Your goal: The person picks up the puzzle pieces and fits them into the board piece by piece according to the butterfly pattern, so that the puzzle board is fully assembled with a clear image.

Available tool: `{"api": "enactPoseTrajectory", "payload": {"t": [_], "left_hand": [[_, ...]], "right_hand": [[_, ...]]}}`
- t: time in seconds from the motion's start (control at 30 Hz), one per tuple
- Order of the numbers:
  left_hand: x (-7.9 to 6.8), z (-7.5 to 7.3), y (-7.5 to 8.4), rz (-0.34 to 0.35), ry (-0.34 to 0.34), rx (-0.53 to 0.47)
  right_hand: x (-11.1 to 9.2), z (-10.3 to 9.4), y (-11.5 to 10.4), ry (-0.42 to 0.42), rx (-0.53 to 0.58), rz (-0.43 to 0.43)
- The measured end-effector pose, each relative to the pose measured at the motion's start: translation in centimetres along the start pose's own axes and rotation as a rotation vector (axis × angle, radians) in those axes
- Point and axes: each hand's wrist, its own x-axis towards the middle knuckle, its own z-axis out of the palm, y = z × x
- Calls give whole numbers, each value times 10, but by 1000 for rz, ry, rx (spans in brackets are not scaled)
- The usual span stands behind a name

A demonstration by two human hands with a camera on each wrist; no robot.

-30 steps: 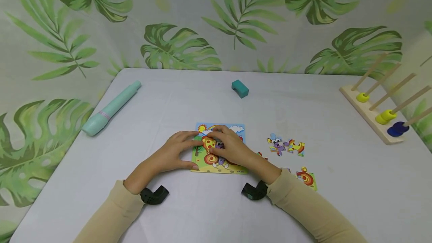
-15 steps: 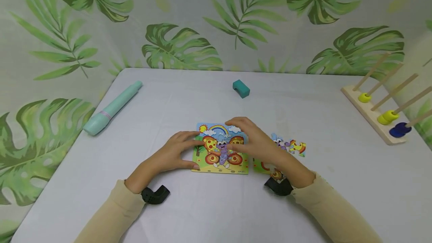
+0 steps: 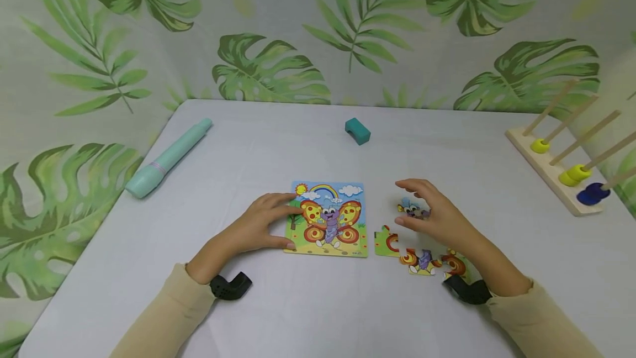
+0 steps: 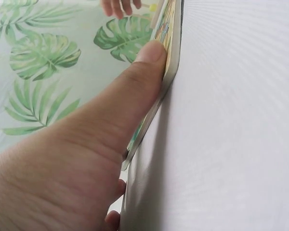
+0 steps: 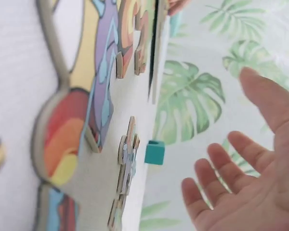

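A square butterfly picture puzzle [image 3: 328, 220] lies flat in the middle of the table. My left hand [image 3: 260, 222] rests at its left edge, fingers spread and the thumb [image 4: 151, 53] on the near corner. Loose puzzle pieces lie to the right: a green corner piece [image 3: 385, 243], a purple body piece [image 3: 424, 263], a red swirl piece [image 3: 453, 264] and a face piece [image 3: 413, 208]. Over the face piece hovers my right hand [image 3: 442, 214], thumb and fingers apart and holding nothing. That hand hides part of the loose pieces in the head view.
A teal arch block [image 3: 358, 131] sits further back. At the far left lies a mint-green tapered object [image 3: 171, 156]. A wooden peg stand [image 3: 551, 170] with yellow and blue rings stands at the right edge. Leaf-patterned cloth hangs behind the table.
My right hand has lifted off the puzzle and moved right, above the loose pieces, uncovering the whole butterfly. My left hand stays at the puzzle's left edge.
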Motion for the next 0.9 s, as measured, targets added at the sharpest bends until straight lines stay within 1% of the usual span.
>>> {"api": "enactPoseTrajectory", "payload": {"t": [0.17,0.4,0.6,0.9], "left_hand": [[1,-1,0,-3,-3,0],[1,0,0,6,-6,1],[1,-1,0,8,-8,1],[0,0,0,2,-8,-6]], "right_hand": [[-5,-1,12,-37,-4,73],[-10,-3,26,-158,-9,158],[-11,-7,32,-201,-60,157],[-11,-9,39,-226,-117,142]]}}
